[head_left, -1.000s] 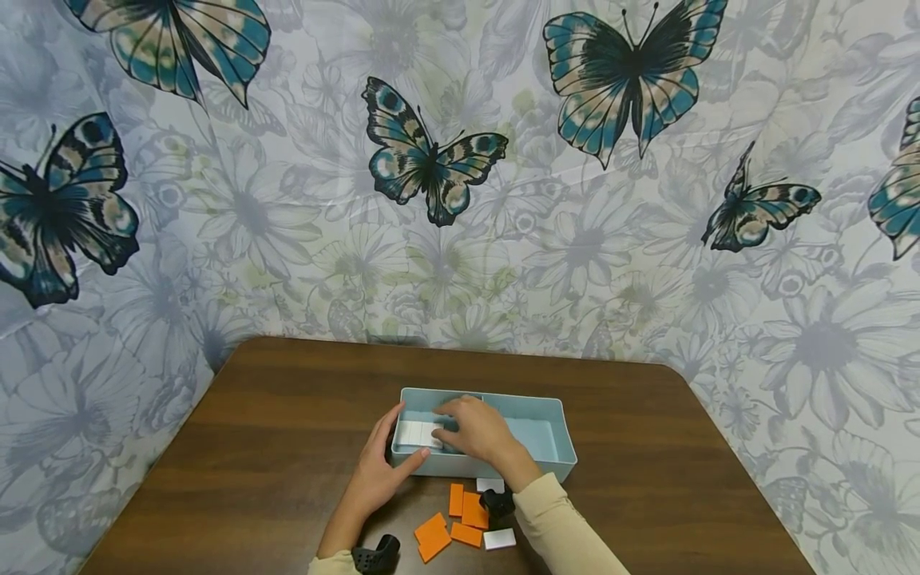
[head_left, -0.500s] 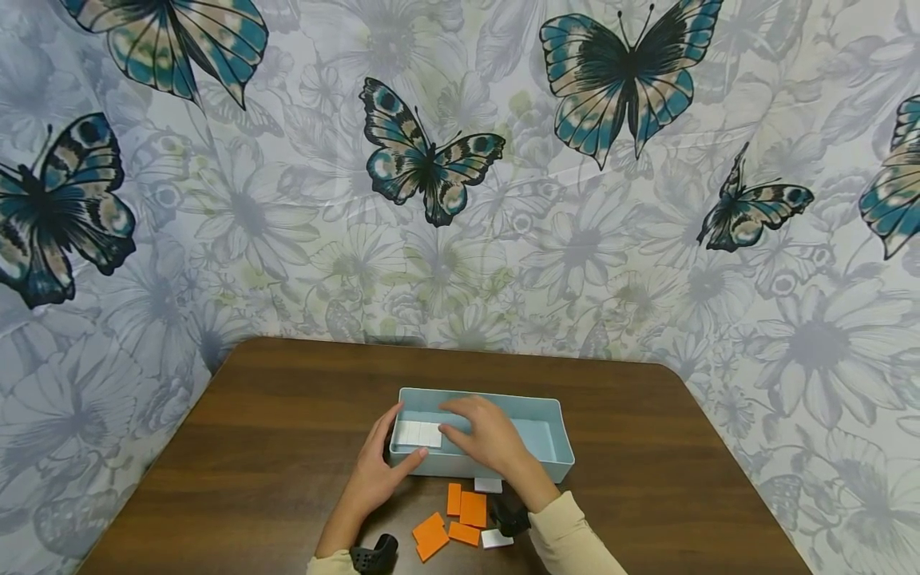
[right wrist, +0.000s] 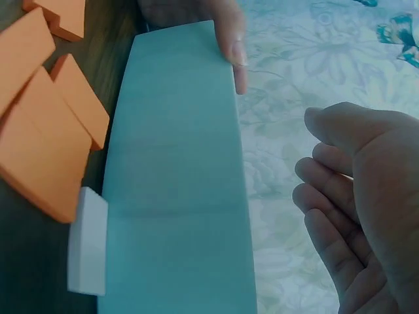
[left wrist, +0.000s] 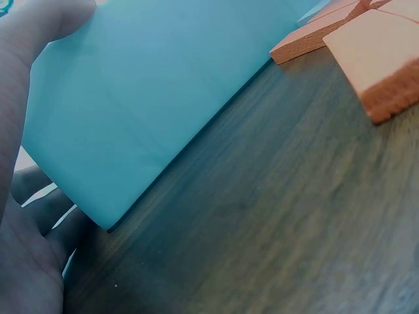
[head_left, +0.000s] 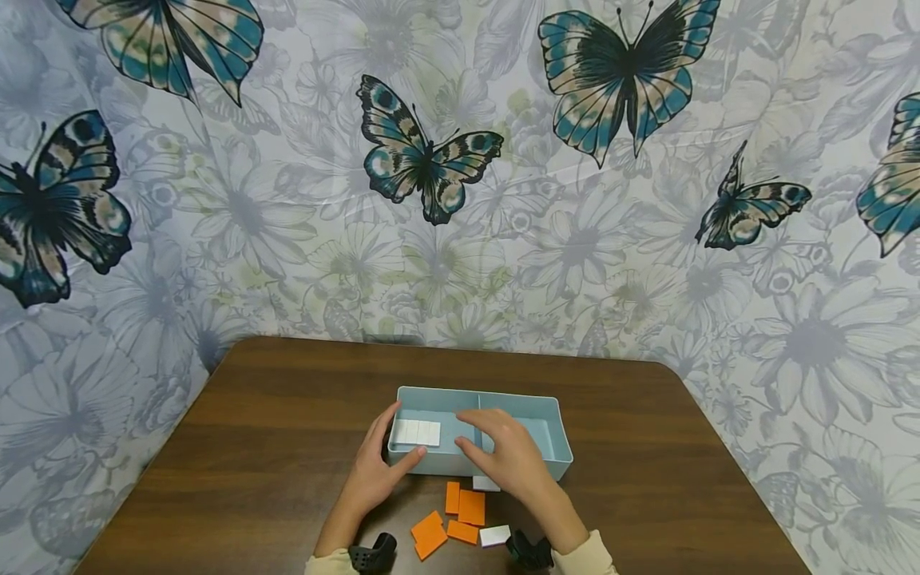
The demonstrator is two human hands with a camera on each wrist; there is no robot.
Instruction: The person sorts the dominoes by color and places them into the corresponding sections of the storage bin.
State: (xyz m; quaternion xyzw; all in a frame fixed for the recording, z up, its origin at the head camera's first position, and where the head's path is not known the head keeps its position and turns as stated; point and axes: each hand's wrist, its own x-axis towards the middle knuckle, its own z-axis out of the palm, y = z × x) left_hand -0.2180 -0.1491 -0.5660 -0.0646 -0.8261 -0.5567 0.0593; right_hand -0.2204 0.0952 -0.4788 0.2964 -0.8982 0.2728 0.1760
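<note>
A light blue box (head_left: 446, 463) with a divider stands on the table. My left hand (head_left: 375, 473) holds its left end, thumb on the front rim and fingers round the side; the left wrist view shows the fingers behind the box corner (left wrist: 144, 98). Over the box, near the divider, my right hand (head_left: 512, 459) hovers with relaxed fingers and nothing in them, as the right wrist view also shows. White blocks (head_left: 417, 433) lie side by side at the left of the left compartment. Before the box lie several orange blocks (head_left: 471, 507) and two white ones, one white block (right wrist: 88, 242) against its front wall.
The brown wooden table (head_left: 287, 415) reaches back to a wall covering (head_left: 323, 263) printed with butterflies and flowers. A black wrist device (head_left: 374, 553) sits on the left wrist, and another black device (head_left: 530, 551) on the right.
My right hand has drawn back to the right from the white blocks in the box, its fingers spreading and leaving those blocks in view. The left hand keeps its hold on the box.
</note>
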